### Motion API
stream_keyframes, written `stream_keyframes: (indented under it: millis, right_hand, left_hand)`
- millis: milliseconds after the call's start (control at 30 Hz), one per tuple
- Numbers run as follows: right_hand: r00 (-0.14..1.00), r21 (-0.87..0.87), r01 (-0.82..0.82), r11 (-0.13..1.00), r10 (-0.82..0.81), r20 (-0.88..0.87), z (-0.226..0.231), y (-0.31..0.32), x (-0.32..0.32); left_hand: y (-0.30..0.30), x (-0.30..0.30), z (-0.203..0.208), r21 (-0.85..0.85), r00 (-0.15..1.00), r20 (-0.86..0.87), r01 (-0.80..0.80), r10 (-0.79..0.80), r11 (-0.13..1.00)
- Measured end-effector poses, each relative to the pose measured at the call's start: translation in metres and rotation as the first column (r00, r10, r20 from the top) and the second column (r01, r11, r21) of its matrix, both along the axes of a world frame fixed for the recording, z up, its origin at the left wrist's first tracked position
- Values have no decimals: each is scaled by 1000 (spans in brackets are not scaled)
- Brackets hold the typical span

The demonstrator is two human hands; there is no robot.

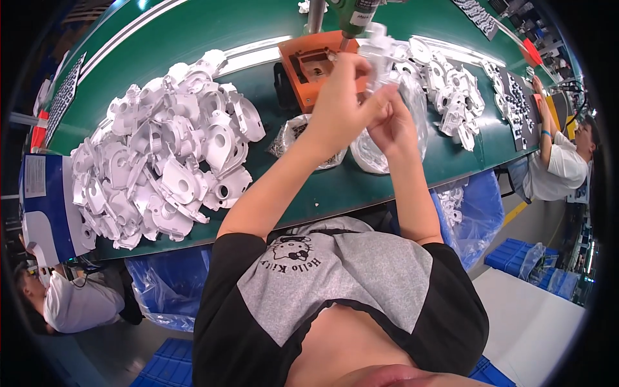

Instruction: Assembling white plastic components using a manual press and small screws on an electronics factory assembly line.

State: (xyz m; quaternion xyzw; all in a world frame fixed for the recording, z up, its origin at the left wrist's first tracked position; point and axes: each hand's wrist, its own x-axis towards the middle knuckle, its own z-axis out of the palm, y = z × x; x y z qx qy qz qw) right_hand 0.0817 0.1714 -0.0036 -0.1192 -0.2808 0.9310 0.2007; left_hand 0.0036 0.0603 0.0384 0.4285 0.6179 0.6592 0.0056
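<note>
A white moulded plastic part (379,51), somewhat blurred, stands up beside the tip of a green power screwdriver (356,14). My left hand (345,97) is closed on the part's lower left side, its fingers close to the screwdriver bit. Just right of it, my right hand (393,122) has its fingers curled in near the part's lower end; what they hold is hidden. Behind my left hand sits an orange fixture (298,80) with a dark recess. Below the hands lie a clear bag of small metal screws (284,138) and a larger clear plastic bag (371,155).
A large heap of white plastic housings (174,148) covers the left of the green table (284,193). More white parts (454,90) lie at the right. Blue-lined bins (480,206) stand below the front edge. Co-workers sit at far left and far right (564,158).
</note>
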Motion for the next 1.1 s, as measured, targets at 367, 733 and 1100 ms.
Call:
stream_keyframes:
  millis: [367,733,1100]
  right_hand:
    - [968,722,-54,689,-142,209,-15,21,28]
    - [798,941,-316,-119,-570,196,-58,32,52]
    - [773,958,-257,127,-568,282,-54,38,45]
  left_hand:
    - [2,-27,-11,-114,996,77,-34,43,993]
    - [-20,-94,-37,-376,882,-465,-273,74,885]
    - [-11,-91,-56,-332,795,-598,-361,101,871]
